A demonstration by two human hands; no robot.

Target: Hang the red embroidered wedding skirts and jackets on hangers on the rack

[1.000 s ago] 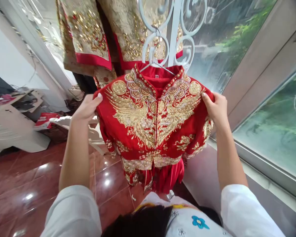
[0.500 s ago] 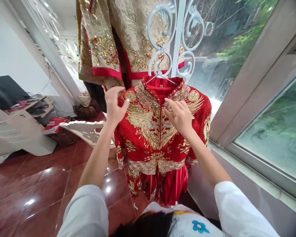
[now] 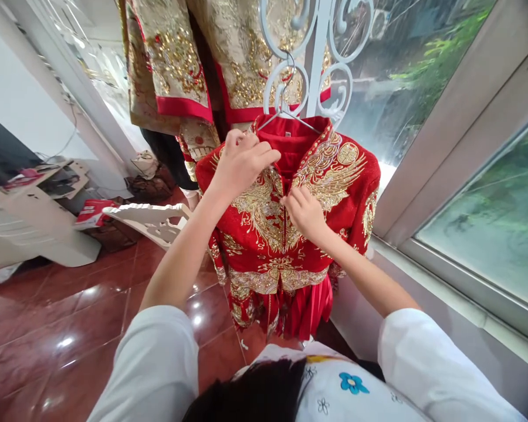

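A red jacket (image 3: 264, 234) with gold embroidery and a stand collar hangs upright from a thin metal hanger (image 3: 284, 97). Across the left side of its collar lies my left hand (image 3: 246, 161), with bent fingers closed at the collar's edge; its thumb is hidden. Lower down, my right hand (image 3: 305, 212) pinches the jacket's front edge just below the neck opening. The collar stands apart at the top, showing red lining. Below the jacket hem hangs a red pleated skirt (image 3: 310, 308).
Cream garments (image 3: 242, 58) with gold sequins and red trim hang behind. The hanger hooks onto a white scrolled metal stand (image 3: 319, 58). A framed window (image 3: 479, 234) is at the right. Left are a white carved chair (image 3: 152, 220), a desk (image 3: 35, 217) and a shiny tiled floor (image 3: 92, 328).
My left hand has moved right from beside the shoulder onto the collar. My right hand has moved slightly down and left and closed on the front edge. The collar now gapes wider.
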